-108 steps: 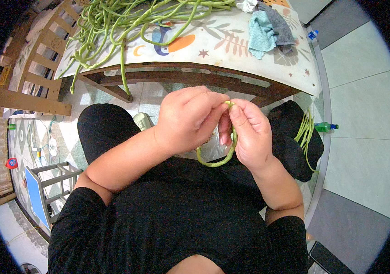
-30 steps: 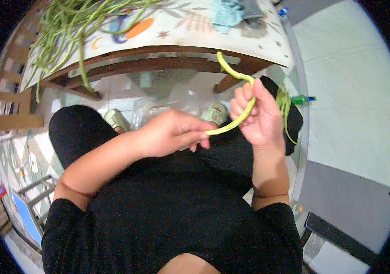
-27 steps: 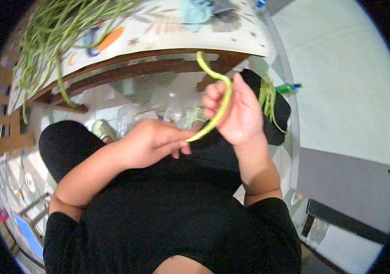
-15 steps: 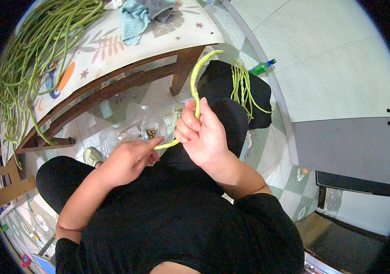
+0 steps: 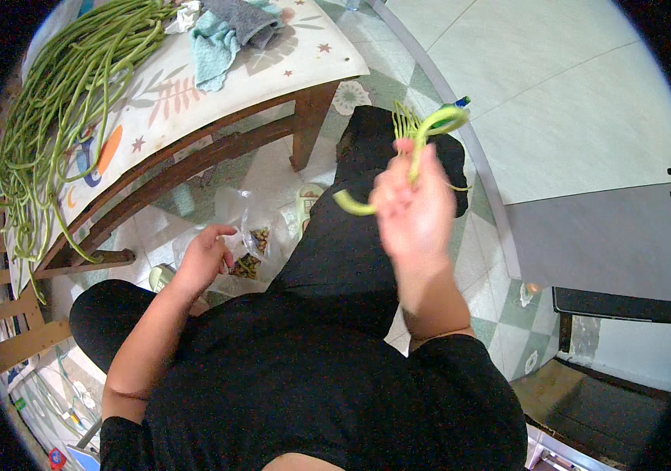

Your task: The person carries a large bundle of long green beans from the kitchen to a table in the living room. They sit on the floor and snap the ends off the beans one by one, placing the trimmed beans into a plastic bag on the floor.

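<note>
Long bean (image 5: 422, 145) in right hand (image 5: 410, 216) above tiled floor (image 5: 539, 71) beside table (image 5: 194, 102).

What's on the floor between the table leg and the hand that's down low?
In the head view, a clear plastic bag with small bean scraps lies on the tiled floor between the wooden table leg and the left hand, whose fingertips reach it.

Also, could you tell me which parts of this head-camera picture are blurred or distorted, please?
In the head view, the right hand and the long green bean it holds are smeared by motion blur; the left hand over the clear plastic bag is sharper. Fisheye distortion bends the table edge, and a black vignette rings the frame. Lighting is soft, without harsh glare.
</note>
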Action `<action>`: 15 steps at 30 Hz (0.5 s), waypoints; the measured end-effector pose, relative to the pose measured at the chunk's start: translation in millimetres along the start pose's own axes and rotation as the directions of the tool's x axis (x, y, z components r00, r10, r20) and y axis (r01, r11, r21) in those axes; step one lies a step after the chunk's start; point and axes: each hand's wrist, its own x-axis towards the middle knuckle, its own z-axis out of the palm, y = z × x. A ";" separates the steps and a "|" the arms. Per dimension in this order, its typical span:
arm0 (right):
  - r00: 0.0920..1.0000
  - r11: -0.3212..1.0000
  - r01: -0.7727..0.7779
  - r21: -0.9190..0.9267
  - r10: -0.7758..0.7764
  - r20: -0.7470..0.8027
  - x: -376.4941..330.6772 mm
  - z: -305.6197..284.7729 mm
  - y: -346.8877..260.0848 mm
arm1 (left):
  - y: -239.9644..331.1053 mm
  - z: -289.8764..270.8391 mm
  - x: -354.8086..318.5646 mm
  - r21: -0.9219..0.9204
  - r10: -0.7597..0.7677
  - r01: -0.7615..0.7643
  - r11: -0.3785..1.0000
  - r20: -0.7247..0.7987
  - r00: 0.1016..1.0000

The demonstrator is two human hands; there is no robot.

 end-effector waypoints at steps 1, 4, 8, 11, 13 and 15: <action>1.000 0.999 -0.003 -0.054 0.003 -0.007 11.8 -12.8 -15.9 | -9.1 -0.6 0.6 -0.009 -0.053 0.054 0.999 0.041 0.998; 0.994 0.934 -0.021 -0.356 -0.019 -0.107 55.2 -59.7 -50.3 | -58.8 -7.5 9.8 0.043 -0.084 0.079 0.996 0.126 0.988; 0.946 0.709 -0.175 -0.683 -0.070 -0.315 105.1 -163.6 -52.2 | -86.9 -15.2 16.5 0.415 0.179 -0.225 0.881 0.146 0.973; 0.939 0.091 -0.223 -0.971 -0.249 -0.239 146.5 -301.6 -29.3 | -56.1 -12.3 12.8 0.410 0.161 -0.182 0.894 0.086 0.983; 0.877 0.088 -0.420 -0.903 -0.215 -0.429 144.7 -318.2 -2.8 | -42.9 -17.2 4.5 0.355 0.168 -0.168 0.920 0.032 0.985; 0.861 0.098 -0.457 -0.884 -0.198 -0.468 147.2 -381.0 -1.2 | -39.3 -8.5 7.5 0.348 0.219 -0.235 0.908 0.085 0.972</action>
